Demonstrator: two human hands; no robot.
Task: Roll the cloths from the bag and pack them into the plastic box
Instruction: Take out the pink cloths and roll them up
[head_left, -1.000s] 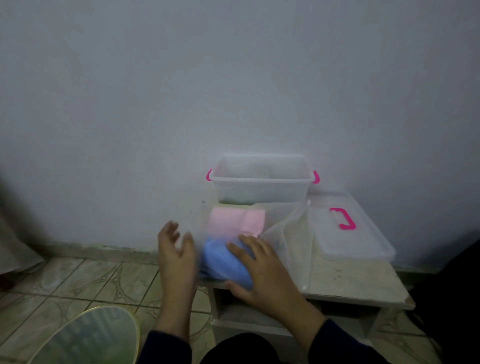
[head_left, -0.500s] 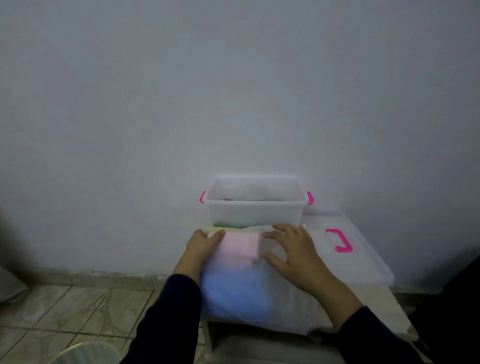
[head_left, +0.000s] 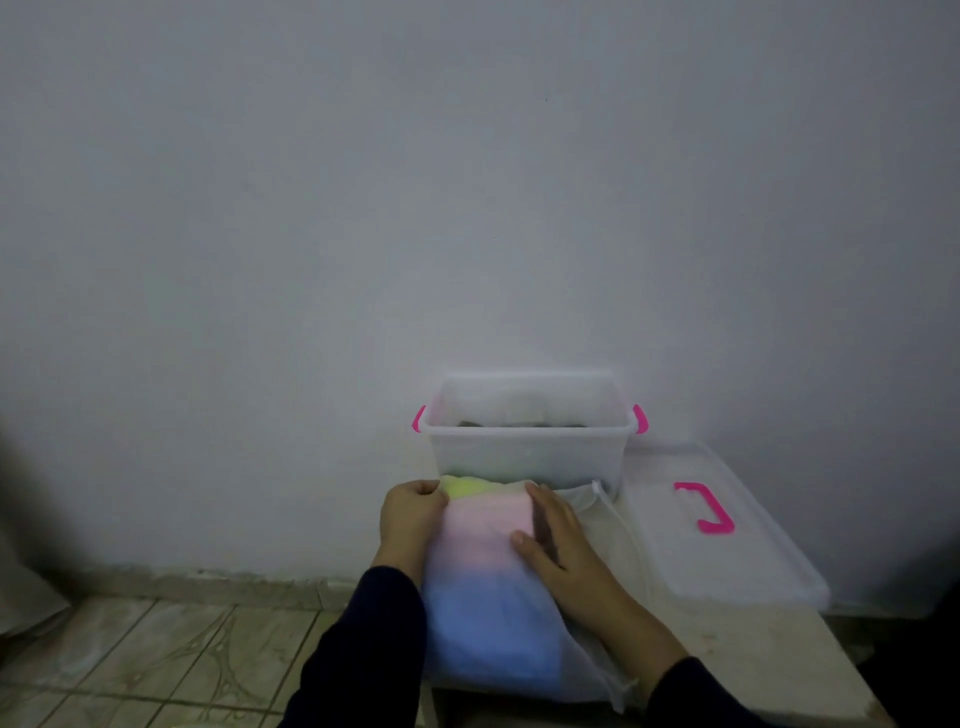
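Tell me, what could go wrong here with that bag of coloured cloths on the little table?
The bag hangs past the table's near edge, so it could slide off to the floor once the left hand and right hand let go. The plastic box stands right behind the bag, so pushing the bag forward might shove it against the wall. The lid lies close beside the right hand and could be knocked.

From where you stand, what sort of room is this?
Probably a plain room in a home, not a workshop: a bare painted wall, a patterned tiled floor, and a small worn table against the wall holding a plastic box.
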